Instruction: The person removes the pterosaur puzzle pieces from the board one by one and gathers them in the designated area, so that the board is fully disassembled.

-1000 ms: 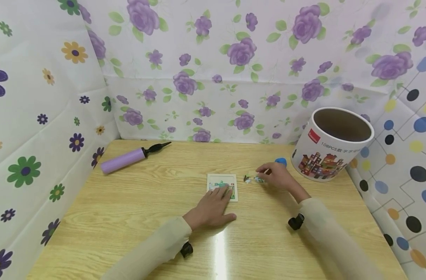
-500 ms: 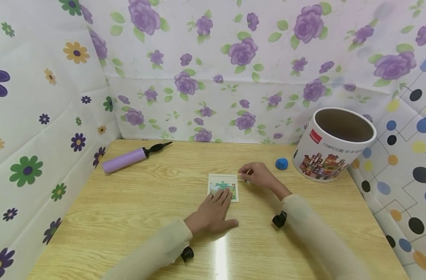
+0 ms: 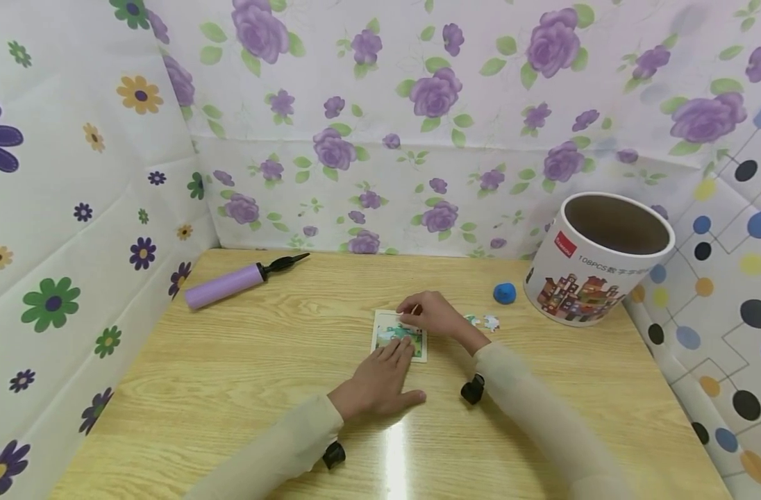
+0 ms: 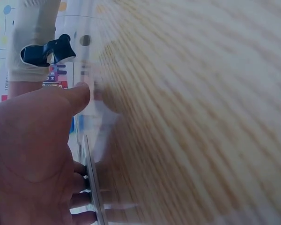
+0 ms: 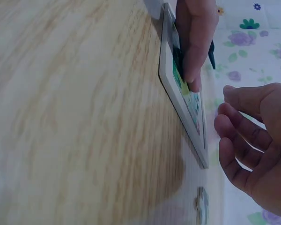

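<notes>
A small jigsaw puzzle in a pale square frame (image 3: 382,321) lies flat on the table, with a green and white picture. Across its lower part rests my left hand (image 3: 380,382), fingers extended and thumb out to the side. Over the frame's upper right corner is my right hand (image 3: 433,314), fingers curled and thumb tip close to the fingertips. No piece shows between those fingers in the right wrist view, where the right hand (image 5: 257,140) is beside the frame (image 5: 182,105); a hidden one cannot be ruled out. Loose puzzle pieces (image 3: 491,323) lie to the right.
A blue lump (image 3: 504,293) sits near a large white printed bucket (image 3: 596,260) at the back right. At the back left lies a purple hand pump (image 3: 226,287) with a black nozzle. Flowered cloth (image 3: 368,173) hangs behind the wooden table (image 3: 262,375).
My right hand has moved left from the loose pieces to the frame's upper right corner, uncovering the blue lump and pieces on the right. The left hand has stayed on the frame.
</notes>
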The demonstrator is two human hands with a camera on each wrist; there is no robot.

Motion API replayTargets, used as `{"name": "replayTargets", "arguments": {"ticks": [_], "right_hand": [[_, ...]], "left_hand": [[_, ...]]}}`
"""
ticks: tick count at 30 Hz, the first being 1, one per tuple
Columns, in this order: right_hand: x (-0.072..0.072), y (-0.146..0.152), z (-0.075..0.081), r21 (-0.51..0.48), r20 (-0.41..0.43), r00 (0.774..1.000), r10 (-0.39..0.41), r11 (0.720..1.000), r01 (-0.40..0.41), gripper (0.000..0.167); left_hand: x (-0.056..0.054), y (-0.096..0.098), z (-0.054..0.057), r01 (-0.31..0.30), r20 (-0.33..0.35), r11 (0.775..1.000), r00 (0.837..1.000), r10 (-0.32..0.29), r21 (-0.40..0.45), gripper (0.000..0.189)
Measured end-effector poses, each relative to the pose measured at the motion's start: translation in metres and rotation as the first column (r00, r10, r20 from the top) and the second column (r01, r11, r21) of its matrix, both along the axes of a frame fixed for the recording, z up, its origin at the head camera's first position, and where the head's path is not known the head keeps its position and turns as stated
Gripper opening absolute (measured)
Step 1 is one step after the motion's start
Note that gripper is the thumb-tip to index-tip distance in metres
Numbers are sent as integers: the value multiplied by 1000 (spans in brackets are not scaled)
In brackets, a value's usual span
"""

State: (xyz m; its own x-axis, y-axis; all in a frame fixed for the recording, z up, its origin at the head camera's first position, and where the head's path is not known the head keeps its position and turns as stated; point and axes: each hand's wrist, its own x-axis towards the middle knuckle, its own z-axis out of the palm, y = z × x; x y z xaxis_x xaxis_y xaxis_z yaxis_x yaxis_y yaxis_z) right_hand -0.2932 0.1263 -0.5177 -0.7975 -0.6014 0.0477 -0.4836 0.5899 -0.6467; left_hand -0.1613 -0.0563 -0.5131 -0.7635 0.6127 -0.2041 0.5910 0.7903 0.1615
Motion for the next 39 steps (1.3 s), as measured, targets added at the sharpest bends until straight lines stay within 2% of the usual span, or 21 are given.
{"name": "replayTargets", "arguments": {"ticks": [8,14,18,23,27,34,39], "right_hand": [[0,-18,-5,37,-28,998,48,998,-47,16],[-1,-26,-7,51,-62,994,86,995,-83,15],[-1,-30,-8,56,-53,995,86,995,-83,15],[1,-32,-8,63,-42,996,83,995,-80,13],[3,-35,-7,70,-33,996,88,994,-85,13],[3,-38,-12,76,-68,991,118,991,-113,13],[5,-39,-12,73,-68,992,102,993,-97,11]], "left_hand": [[1,-1,2,12,-11,999,1000,-12,-33,91],[-2,-2,-2,28,-33,999,999,-29,-45,91],[-2,-3,-2,35,-34,998,999,-37,-52,91],[-2,-4,2,50,-40,996,998,-53,-67,91],[-3,-6,4,63,-48,997,997,-66,-45,90],[-2,-8,3,79,-58,996,995,-81,-35,88],[-2,-8,4,69,-45,997,997,-70,-38,88]]}}
